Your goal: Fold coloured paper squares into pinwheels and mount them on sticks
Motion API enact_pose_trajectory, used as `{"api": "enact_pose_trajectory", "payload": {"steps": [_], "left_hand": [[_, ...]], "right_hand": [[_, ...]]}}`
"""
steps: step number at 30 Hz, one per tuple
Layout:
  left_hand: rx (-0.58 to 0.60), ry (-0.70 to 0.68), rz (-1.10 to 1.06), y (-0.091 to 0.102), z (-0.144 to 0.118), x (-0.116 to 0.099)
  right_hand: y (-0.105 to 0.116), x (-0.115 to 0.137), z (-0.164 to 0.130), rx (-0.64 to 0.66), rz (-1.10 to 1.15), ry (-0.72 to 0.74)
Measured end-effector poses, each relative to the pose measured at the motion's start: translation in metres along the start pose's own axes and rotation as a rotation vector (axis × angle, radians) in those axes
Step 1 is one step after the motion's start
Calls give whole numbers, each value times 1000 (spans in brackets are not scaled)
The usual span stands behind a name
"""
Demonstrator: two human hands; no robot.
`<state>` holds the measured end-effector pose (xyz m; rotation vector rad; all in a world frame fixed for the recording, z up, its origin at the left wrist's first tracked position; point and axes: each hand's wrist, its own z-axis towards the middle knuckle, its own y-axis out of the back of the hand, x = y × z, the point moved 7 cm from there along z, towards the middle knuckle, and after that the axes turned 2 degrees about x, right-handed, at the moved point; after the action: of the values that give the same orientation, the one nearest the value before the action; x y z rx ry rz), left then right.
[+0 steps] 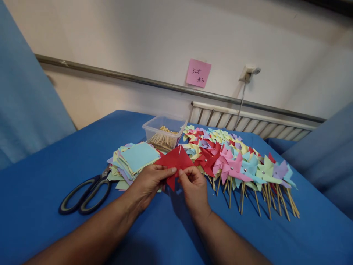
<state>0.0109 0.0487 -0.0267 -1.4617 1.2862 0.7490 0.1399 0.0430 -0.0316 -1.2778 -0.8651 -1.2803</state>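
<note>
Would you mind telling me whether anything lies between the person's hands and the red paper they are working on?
Nothing visible does. The left hand and the right hand both already pinch the red paper, held above the blue table. The paper stack lies behind and to the left, the pinwheels to the right, clear of the grip.

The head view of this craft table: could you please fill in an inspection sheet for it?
Surface: blue cloth over the table.
Job's things: red paper, partly folded, a pin standing through it.
Clutter: scissors, stack of paper squares, tub of sticks, finished pinwheels.
Hands: left hand and right hand both pinch the red paper.
Cables: a cord hangs from a wall fitting.
Surroundings: pink note, radiator, rail.
</note>
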Motion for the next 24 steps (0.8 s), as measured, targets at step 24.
{"api": "enact_pose_trajectory", "payload": {"steps": [24], "left_hand": [[36,10,122,5,-6,-19]], "right_hand": [[13,-1,6,4,218,-55]]}}
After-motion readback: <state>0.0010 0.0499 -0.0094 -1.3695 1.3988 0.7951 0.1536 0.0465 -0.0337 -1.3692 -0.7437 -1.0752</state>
